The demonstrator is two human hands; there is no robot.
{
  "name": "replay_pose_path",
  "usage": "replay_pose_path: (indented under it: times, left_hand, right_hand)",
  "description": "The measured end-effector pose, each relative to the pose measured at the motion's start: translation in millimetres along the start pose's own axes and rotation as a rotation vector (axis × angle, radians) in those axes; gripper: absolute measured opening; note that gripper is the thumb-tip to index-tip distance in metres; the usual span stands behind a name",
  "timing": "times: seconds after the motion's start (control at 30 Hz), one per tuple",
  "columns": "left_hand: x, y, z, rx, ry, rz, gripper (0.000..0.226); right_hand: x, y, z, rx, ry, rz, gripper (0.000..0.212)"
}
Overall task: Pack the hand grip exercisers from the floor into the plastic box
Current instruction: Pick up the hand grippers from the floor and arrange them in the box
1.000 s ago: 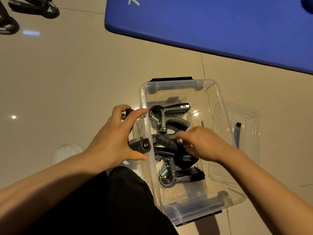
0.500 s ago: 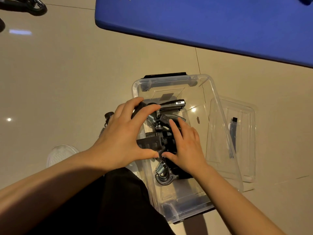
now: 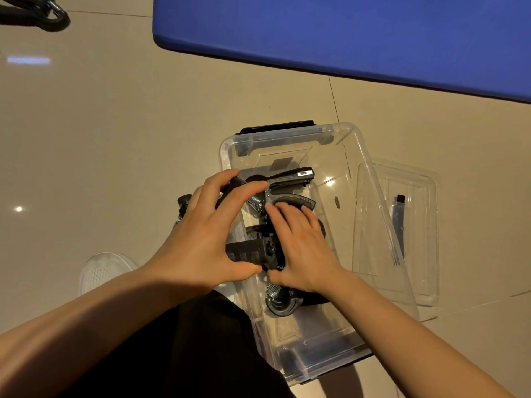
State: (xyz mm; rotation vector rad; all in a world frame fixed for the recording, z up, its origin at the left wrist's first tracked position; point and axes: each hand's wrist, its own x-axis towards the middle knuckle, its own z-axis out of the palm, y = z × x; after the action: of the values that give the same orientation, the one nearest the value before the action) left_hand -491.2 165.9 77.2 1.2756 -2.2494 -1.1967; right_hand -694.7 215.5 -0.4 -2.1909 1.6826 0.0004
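Two hands now meet over the middle of the clear plastic box (image 3: 356,139), where a second ago they were apart. The left hand (image 3: 201,239) has swung in over the box's left rim, thumb and forefinger spread wide around a dark hand grip exerciser (image 3: 253,251). The right hand (image 3: 301,248), earlier reaching in from the right, lies flat with fingers splayed, pressing on the grips beneath.

That suggests this exerciser is being seated among those already packed: one near the far end (image 3: 290,179), another's spring and ring (image 3: 280,303) showing below the right wrist.

At the upper left of the frame another exerciser (image 3: 37,15) waits on the floor (image 3: 115,124). Just right of the box lies its clear lid (image 3: 416,225). A blue mat (image 3: 344,30) fills the upper right; a white shoe (image 3: 103,271) sits lower left. Nothing blocks the box.
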Motion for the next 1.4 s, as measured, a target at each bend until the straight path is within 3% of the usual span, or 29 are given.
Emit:
replay_pose_path:
  times: [0.1, 0.23, 0.43, 0.63, 0.8, 1.0, 1.13, 1.23, 1.33, 1.4]
  left_hand:
    - [1, 1, 1, 0.018, 0.002, 0.004, 0.093]
    - [0, 1, 0, 0.003, 0.006, -0.016, 0.092]
    - [0, 0, 1, 0.006, 0.023, -0.007, 0.091]
    - [-1, 0, 3, 0.027, 0.025, 0.003, 0.093]
    - [-1, 1, 2, 0.035, 0.025, 0.006, 0.093]
    - [-1, 1, 1, 0.043, 0.022, -0.002, 0.095]
    - [-1, 1, 1, 0.028, 0.013, -0.004, 0.095]
    - [-1, 2, -1, 0.015, -0.001, -0.004, 0.097]
    - [-1, 2, -2, 0.03, -0.006, -0.01, 0.102]
    - [-1, 2, -2, 0.039, -0.004, -0.005, 0.102]
  right_hand:
    - [-8, 2, -5, -0.059, -0.158, -0.181, 0.111]
    - [-4, 3, 1, -0.075, -0.214, -0.19, 0.103]
    - [-6, 0, 8, -0.046, -0.192, -0.106, 0.11]
    - [-15, -5, 24, 0.016, -0.123, -0.082, 0.092]
    - [-10, 6, 18, -0.033, -0.151, -0.153, 0.113]
    - [-10, 2, 19, -0.074, -0.129, -0.15, 0.115]
    - [-10, 2, 12, 0.02, -0.16, -0.125, 0.106]
    - [-20, 17, -15, 0.095, -0.141, 0.04, 0.079]
    - [-44, 38, -31, -0.115, -0.194, 0.077, 0.048]
    - [-64, 46, -28, -0.252, -0.372, 0.016, 0.05]
